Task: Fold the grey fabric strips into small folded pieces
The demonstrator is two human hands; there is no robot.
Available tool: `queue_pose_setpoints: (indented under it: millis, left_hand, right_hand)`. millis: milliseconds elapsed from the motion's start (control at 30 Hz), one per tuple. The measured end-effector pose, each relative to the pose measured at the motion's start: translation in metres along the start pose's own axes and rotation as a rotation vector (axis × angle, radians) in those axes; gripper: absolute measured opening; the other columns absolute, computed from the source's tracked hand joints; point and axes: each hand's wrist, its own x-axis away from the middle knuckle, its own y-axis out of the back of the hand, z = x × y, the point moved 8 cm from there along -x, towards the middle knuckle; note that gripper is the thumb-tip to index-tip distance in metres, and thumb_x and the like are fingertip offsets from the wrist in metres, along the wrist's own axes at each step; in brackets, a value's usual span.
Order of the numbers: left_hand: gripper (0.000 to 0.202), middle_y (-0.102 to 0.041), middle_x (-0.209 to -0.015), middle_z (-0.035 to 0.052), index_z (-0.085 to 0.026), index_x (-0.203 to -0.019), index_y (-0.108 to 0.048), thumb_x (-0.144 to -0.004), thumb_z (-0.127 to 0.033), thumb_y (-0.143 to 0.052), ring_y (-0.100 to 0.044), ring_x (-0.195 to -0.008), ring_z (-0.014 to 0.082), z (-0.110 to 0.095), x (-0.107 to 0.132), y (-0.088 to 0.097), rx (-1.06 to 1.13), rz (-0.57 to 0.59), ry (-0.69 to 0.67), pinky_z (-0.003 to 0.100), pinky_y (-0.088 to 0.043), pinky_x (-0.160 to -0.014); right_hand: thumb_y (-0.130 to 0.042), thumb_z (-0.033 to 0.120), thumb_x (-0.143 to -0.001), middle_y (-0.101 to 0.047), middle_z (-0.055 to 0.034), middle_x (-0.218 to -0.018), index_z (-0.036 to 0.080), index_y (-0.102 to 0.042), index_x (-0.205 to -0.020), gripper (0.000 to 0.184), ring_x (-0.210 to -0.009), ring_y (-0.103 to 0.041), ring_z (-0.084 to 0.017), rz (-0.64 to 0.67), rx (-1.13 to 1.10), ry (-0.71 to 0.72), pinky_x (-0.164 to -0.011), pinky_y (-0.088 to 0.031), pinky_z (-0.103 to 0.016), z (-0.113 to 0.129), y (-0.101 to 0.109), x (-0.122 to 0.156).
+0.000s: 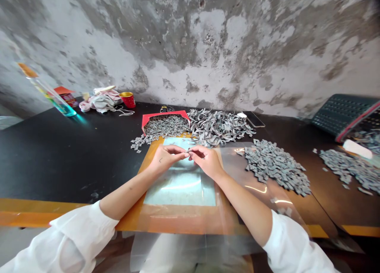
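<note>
Left hand [166, 156] and right hand [206, 160] were pinched narrow on a small grey strip [188, 150], held up over a clear sheet [178, 193]; strip looked light, thin and limp, likely to slip; best taken by its edges in a light pinch.

The left hand [166, 157] could swing out over the black table [68, 158]; straight ahead, a red tray [164, 113] and a heap of grey strips [218, 127] bar the way, while grey pieces [274, 168] lie near the right hand [206, 161].

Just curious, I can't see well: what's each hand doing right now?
Left hand: closed, pinching a small grey strip.
Right hand: closed, pinching that strip too.
</note>
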Motion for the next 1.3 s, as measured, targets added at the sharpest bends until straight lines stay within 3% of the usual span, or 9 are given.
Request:
queue_pose_setpoints:
  millis: [133, 300, 433, 567, 733, 867, 1000, 1167, 1300]
  left_hand:
    - [0.034, -0.073, -0.071, 0.0068, -0.015, -0.086, -0.077, -0.068, -0.045, -0.076, -0.065, -0.062, 0.0167, 0.001, -0.001, -0.006, -0.006, 0.056, 0.013, 0.027, -0.052, -0.058]
    - [0.030, -0.073, -0.069, 0.0044, -0.018, -0.081, -0.076, -0.072, -0.046, -0.073, -0.062, -0.060, 0.0147, -0.003, -0.001, 0.001, -0.198, -0.023, -0.033, 0.023, -0.047, -0.053]
    - [0.025, -0.074, -0.080, 0.0026, -0.022, -0.083, -0.076, -0.076, -0.045, -0.069, -0.062, -0.068, 0.0147, -0.004, -0.001, -0.008, -0.328, 0.066, -0.141, 0.023, -0.047, -0.061]
    - [0.024, -0.073, -0.087, 0.0025, -0.023, -0.088, -0.074, -0.083, -0.042, -0.060, -0.062, -0.072, 0.0151, -0.001, 0.001, -0.015, -0.457, 0.167, -0.213, 0.024, -0.046, -0.064]
    - [0.025, -0.071, -0.096, 0.0023, -0.026, -0.096, -0.071, -0.086, -0.039, -0.052, -0.062, -0.084, 0.0193, -0.007, -0.004, 0.015, -0.738, 0.019, -0.231, 0.029, -0.045, -0.074]
    - [0.030, -0.066, -0.103, 0.0073, -0.023, -0.106, -0.069, -0.087, -0.034, -0.048, -0.058, -0.099, 0.0258, -0.009, -0.012, 0.043, -0.981, -0.062, -0.237, 0.037, -0.042, -0.090]
    - [0.037, -0.060, -0.110, 0.0100, -0.025, -0.118, -0.064, -0.087, -0.030, -0.044, -0.054, -0.101, 0.0294, -0.004, -0.017, 0.072, -1.186, -0.145, -0.110, 0.040, -0.043, -0.087]
    - [0.036, -0.058, -0.113, 0.0131, -0.024, -0.116, -0.066, -0.086, -0.034, -0.049, -0.052, -0.103, 0.0334, 0.003, -0.019, 0.099, -1.318, -0.173, -0.013, 0.042, -0.043, -0.082]
    - [0.035, -0.061, -0.110, 0.0115, -0.028, -0.112, -0.069, -0.086, -0.042, -0.051, -0.053, -0.104, 0.0329, 0.014, -0.029, 0.107, -1.259, -0.155, -0.002, 0.041, -0.044, -0.083]
  right_hand:
    - [-0.057, 0.038, -0.085, -0.071, -0.0019, -0.074, 0.020, -0.070, -0.093, 0.024, -0.056, -0.062, -0.013, -0.017, -0.033, -0.058, -0.054, -0.050, -0.024, -0.011, 0.004, -0.003]
    - [-0.053, 0.039, -0.089, -0.073, -0.0015, -0.078, 0.023, -0.073, -0.092, 0.026, -0.062, -0.064, -0.014, -0.044, 0.149, 0.016, -0.062, -0.049, -0.025, -0.003, 0.009, -0.001]
    - [-0.054, 0.030, -0.086, -0.071, -0.0031, -0.079, 0.023, -0.071, -0.081, 0.018, -0.072, -0.063, -0.017, -0.068, 0.598, 0.099, -0.065, -0.044, -0.028, 0.014, 0.007, 0.003]
    - [-0.060, 0.020, -0.075, -0.067, -0.0147, -0.086, 0.018, -0.068, -0.077, 0.009, -0.088, -0.057, -0.029, -0.140, 1.061, 0.027, -0.067, -0.041, -0.036, 0.021, 0.023, 0.006]
    - [-0.056, 0.009, -0.077, -0.063, -0.0196, -0.091, 0.012, -0.066, -0.090, 0.017, -0.090, -0.053, -0.031, -0.221, 1.233, -0.015, -0.078, -0.038, -0.044, 0.025, 0.052, 0.004]
    - [-0.054, 0.020, -0.087, -0.064, -0.0106, -0.101, 0.021, -0.066, -0.104, 0.021, -0.095, -0.053, -0.026, -0.062, 1.064, 0.160, -0.081, -0.040, -0.039, 0.016, 0.028, 0.000]
    - [-0.059, 0.029, -0.089, -0.063, -0.0077, -0.109, 0.026, -0.064, -0.118, 0.030, -0.099, -0.052, -0.024, 0.064, 1.017, 0.236, -0.083, -0.041, -0.037, 0.001, 0.000, 0.000]
    - [-0.064, 0.034, -0.086, -0.065, -0.0055, -0.100, 0.027, -0.074, -0.095, 0.015, -0.094, -0.049, -0.023, 0.069, 1.002, 0.302, -0.085, -0.039, -0.038, 0.000, -0.004, -0.001]
    - [-0.062, 0.028, -0.087, -0.067, -0.0064, -0.096, 0.024, -0.073, -0.083, 0.012, -0.092, -0.049, -0.023, 0.057, 0.969, 0.342, -0.087, -0.037, -0.039, 0.008, -0.005, -0.001]
